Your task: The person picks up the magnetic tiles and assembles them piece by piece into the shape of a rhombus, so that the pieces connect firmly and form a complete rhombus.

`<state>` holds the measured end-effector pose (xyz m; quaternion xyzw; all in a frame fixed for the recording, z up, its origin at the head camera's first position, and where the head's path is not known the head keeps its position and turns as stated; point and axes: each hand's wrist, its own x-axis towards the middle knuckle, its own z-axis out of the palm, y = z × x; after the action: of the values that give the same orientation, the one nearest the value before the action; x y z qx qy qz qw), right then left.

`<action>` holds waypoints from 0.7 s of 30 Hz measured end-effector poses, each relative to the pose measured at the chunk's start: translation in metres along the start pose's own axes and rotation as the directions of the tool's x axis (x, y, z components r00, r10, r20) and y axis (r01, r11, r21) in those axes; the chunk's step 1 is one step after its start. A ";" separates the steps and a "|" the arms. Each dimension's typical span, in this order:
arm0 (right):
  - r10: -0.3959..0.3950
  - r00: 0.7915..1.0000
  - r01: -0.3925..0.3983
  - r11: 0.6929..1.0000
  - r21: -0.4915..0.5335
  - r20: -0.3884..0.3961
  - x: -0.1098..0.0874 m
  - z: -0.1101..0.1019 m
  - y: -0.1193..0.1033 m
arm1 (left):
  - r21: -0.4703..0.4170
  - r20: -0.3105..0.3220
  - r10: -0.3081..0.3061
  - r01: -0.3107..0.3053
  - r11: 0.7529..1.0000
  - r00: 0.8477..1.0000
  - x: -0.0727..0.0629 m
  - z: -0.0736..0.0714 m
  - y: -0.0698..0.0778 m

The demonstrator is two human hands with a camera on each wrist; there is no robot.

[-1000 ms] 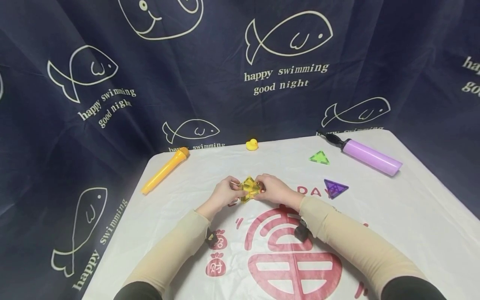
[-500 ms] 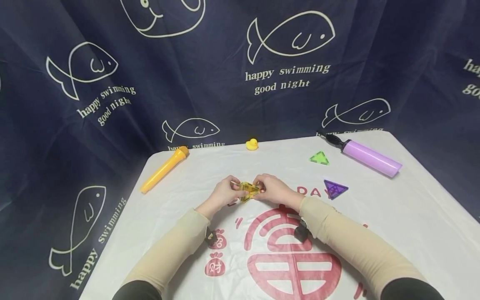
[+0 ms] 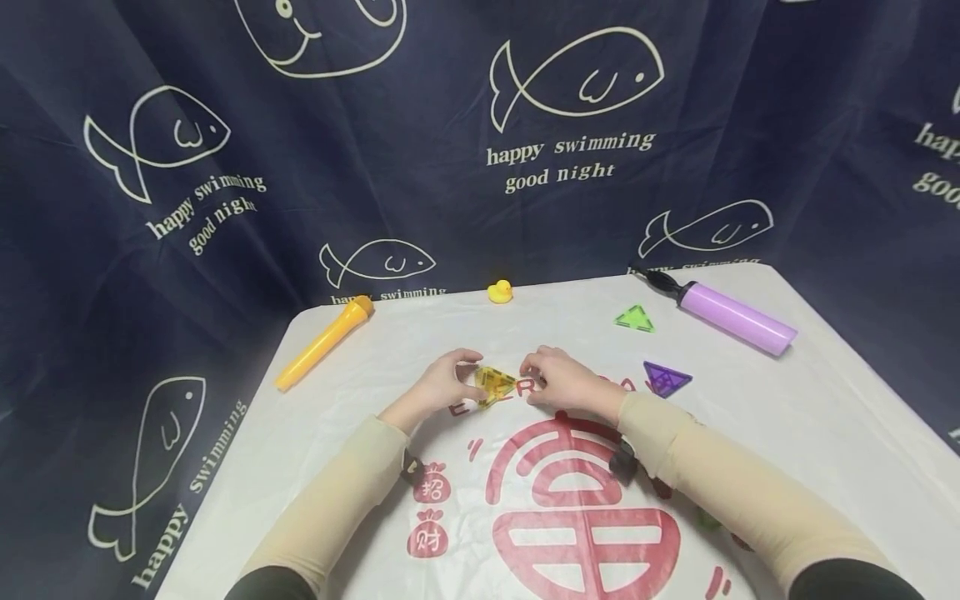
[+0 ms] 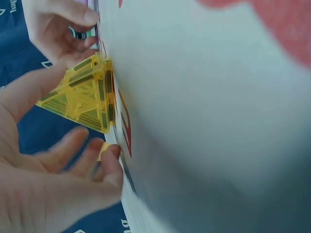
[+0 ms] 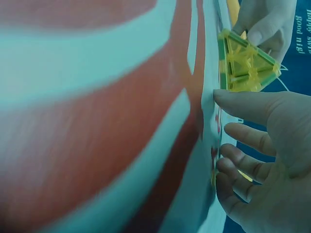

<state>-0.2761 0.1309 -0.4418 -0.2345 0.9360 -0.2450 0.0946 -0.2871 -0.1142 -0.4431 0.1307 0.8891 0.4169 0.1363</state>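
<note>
A small pyramid of see-through yellow magnetic tiles (image 3: pixel 495 387) stands on the white table cover, between the two hands. Just left of it is my left hand (image 3: pixel 438 385), thumb and fingers spread around its near side; in the left wrist view the thumb overlaps one sloping edge of the pyramid (image 4: pixel 82 94). On the other side, my right hand (image 3: pixel 566 381) is apart from it with loosely bent fingers and nothing in them. From the right wrist, the thumb tip shows close beside the base of the pyramid (image 5: pixel 248 65).
To the right lie a purple triangle tile (image 3: pixel 667 379) and a green triangle tile (image 3: pixel 635 318). A lilac hand pump (image 3: pixel 738 318) is at the back right, a yellow rubber duck (image 3: pixel 500 292) at the back edge. An orange toy microphone (image 3: pixel 326 342) lies left. A dark blue curtain (image 3: pixel 450 200) hangs behind.
The yellow tiles, earlier held by both hands in a diamond outline, now stand folded into a pyramid. Both hands have loosened, the right one drawing away to the right.
</note>
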 end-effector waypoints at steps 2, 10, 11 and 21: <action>-0.010 1.000 0.010 0.999 -0.034 -0.001 -0.006 -0.004 0.005 | -0.005 0.038 0.038 -0.038 0.999 0.999 0.001 -0.001 -0.001; -0.087 0.996 0.085 0.992 -0.089 -0.012 -0.032 -0.012 0.025 | 0.032 0.130 0.148 -0.153 0.988 0.980 -0.001 -0.003 -0.002; -0.093 0.996 0.091 0.991 -0.093 -0.008 -0.035 -0.013 0.026 | 0.044 0.122 0.146 -0.153 0.987 0.982 -0.001 -0.003 -0.002; -0.086 0.996 0.084 0.994 -0.075 -0.028 -0.067 -0.023 0.044 | 0.180 -0.046 0.094 -0.084 0.980 0.995 -0.013 -0.002 0.004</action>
<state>-0.2416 0.2063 -0.4401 -0.2736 0.9349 -0.2177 0.0610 -0.2756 -0.1182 -0.4371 0.1707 0.9193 0.3451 0.0813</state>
